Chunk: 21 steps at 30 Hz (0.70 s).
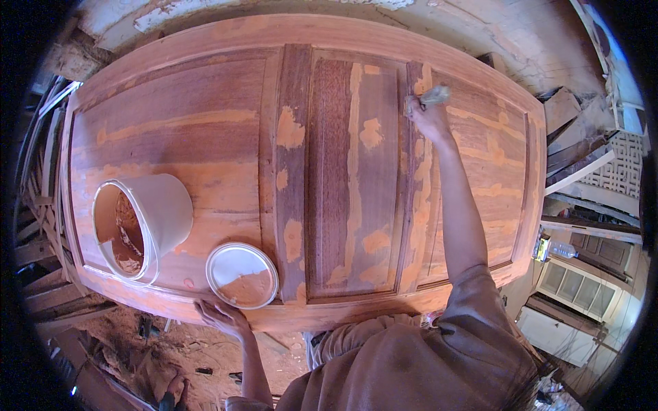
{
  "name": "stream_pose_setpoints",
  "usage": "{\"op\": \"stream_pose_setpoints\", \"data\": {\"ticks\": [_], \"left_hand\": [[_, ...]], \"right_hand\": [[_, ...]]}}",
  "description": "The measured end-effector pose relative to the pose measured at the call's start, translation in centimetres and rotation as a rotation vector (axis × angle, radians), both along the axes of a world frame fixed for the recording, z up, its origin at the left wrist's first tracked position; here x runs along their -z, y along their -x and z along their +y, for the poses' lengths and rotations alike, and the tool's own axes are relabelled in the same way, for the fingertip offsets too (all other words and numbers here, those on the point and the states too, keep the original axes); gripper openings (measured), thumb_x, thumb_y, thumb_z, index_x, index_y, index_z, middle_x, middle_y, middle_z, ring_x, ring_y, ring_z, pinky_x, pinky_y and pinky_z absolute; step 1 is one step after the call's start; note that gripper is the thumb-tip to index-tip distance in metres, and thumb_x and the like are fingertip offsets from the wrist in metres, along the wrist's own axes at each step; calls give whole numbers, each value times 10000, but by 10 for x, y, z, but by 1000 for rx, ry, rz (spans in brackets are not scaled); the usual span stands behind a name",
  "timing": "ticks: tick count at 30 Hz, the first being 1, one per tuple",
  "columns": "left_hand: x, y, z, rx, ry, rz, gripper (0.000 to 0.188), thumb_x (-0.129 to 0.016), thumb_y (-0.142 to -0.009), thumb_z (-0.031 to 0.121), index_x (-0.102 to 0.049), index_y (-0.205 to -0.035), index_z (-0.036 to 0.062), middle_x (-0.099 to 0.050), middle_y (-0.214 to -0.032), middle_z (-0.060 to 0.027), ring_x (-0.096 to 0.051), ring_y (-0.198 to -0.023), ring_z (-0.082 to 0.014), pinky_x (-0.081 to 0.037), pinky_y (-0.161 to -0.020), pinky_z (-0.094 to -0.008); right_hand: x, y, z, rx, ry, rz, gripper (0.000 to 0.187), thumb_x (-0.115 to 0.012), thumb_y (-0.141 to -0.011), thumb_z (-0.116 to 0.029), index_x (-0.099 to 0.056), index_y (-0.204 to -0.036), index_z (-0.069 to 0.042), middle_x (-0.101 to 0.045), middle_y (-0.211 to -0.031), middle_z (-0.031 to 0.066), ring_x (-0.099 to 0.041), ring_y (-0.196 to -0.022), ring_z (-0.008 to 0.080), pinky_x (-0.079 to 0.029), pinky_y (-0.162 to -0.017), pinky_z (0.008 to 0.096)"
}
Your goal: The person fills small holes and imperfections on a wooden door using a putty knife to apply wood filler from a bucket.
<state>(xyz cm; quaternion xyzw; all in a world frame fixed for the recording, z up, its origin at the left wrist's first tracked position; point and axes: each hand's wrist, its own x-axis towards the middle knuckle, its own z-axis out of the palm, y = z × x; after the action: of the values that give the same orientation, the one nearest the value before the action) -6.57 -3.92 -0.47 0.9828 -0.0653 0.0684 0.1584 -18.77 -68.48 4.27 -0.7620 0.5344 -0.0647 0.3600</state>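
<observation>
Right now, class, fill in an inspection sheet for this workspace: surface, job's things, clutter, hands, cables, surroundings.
Surface: wooden panelled door lying flat, patched with orange filler.
Job's things: tilted bucket of orange paste; round lid with paste on it, beside the bucket.
Clutter: nothing seen on the door besides these.
Hands: right hand reaches far across, its grip shut on a small tool pressed to the door; left hand rests on the near edge, fingers spread.
Cables: nothing seen.
Surroundings: stacked timber on the right, sawdust and scraps on the floor.
</observation>
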Motion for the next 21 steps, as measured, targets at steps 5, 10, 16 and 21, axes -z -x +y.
{"op": "stream_pose_setpoints", "data": {"ticks": [5,10,16,21], "left_hand": [[0,0,4,39,3,-19,593,-363,-997,437,-422,-1325,-54,-364,-1404,-295,-358,-1297,-443,-274,-1078,-556],[-1,-3,2,42,8,-6,602,-357,-997,443,-415,-1335,-53,-370,-1400,-298,-353,-1301,-447,-269,-1076,-565],[-7,2,-4,15,-26,32,677,-302,-989,503,-375,-1374,-50,-340,-1424,-295,-324,-1322,-446,-250,-1095,-566],[9,3,6,49,-102,12,671,-287,-994,511,-357,-1386,-29,-312,-1449,-274,-328,-1320,-435,-270,-1067,-576]], "right_hand": [[-5,-25,12,-49,243,300,442,-574,-892,-360,-623,-881,79,-648,-958,286,-649,-864,412,-519,-698,456],[-1,-49,31,-108,342,443,420,-600,-874,-349,-651,-879,67,-669,-839,245,-660,-801,407,-533,-718,448],[43,-70,55,-168,489,481,243,-613,-846,-237,-654,-804,-1,-671,-853,211,-671,-786,329,-535,-658,428],[82,-64,60,-114,871,26,196,-569,-832,-130,-554,-652,-53,-604,-679,133,-604,-658,259,-462,-556,416]]}}
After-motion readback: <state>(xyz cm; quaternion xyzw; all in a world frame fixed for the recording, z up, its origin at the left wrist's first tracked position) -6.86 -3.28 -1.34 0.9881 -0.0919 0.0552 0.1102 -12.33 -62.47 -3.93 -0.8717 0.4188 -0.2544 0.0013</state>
